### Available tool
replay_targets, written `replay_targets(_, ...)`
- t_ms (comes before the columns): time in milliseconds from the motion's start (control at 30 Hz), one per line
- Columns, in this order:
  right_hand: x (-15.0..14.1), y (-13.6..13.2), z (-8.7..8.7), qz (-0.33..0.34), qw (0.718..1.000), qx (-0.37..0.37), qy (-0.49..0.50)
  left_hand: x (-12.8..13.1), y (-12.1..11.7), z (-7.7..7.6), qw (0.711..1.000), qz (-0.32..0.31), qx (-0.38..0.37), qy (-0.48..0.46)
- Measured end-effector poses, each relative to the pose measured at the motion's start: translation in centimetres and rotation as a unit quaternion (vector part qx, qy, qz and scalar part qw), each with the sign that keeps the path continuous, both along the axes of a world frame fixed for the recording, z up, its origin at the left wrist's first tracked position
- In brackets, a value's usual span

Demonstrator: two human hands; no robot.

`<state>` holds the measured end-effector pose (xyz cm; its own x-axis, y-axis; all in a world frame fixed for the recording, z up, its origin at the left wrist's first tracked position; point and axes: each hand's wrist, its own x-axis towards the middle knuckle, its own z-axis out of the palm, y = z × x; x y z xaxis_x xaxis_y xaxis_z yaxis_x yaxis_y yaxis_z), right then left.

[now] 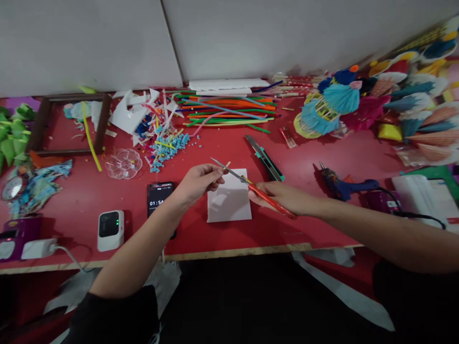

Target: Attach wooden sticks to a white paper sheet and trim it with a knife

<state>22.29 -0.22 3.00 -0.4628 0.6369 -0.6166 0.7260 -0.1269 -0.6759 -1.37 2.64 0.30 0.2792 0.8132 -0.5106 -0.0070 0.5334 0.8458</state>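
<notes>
In my left hand (202, 183), fingers pinched together, is a short pale yellow piece (226, 166) whose tip pokes out above the fingertips; its kind is too small to make out. My right hand (270, 195) is wrapped round red-handled scissors (267, 197). Their blades point up and left and pass close to the pale piece; whether they touch it I cannot tell. Beneath both hands lies a square white paper (229, 205) on the red table (201, 234). A green and black box cutter (264, 157) rests just beyond the paper.
Colourful pipe cleaners (229, 110) lie along the back, beside a heap of scraps (165, 138). A phone (158, 195) and a white device (110, 231) sit left. A glue gun (340, 184) lies right, below folded paper crafts (344, 100). A brown frame (43, 129) stands back left.
</notes>
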Motion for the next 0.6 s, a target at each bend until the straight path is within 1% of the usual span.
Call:
replay_targets(167, -0.6, 0.4, 0.4, 0.006, 1.000, 0.013, -0.006, -0.2, 0.3, -0.3, 0.999, 0.000, 0.026, 0.029)
replay_targets(267, -1.1, 1.0, 0.4, 0.025, 0.998, 0.030, -0.059, -0.2, 0.7, -0.4, 0.996, -0.010, 0.056, 0.066)
replay_targets(367, -1.6, 2.3, 0.2, 0.040, 0.992, 0.040, -0.115, -0.2, 1.5, -0.2, 0.987, -0.020, 0.103, 0.124)
replay_targets(467, -2.5, 4.2, 0.6, 0.033, 0.987, 0.041, -0.154, -0.2, 2.5, 0.5, 0.965, -0.018, 0.167, 0.200)
replay_targets(600, -4.4, 6.7, 1.8, 0.017, 0.982, 0.035, -0.185, -0.2, 3.8, 1.6, 0.918, -0.007, 0.245, 0.311)
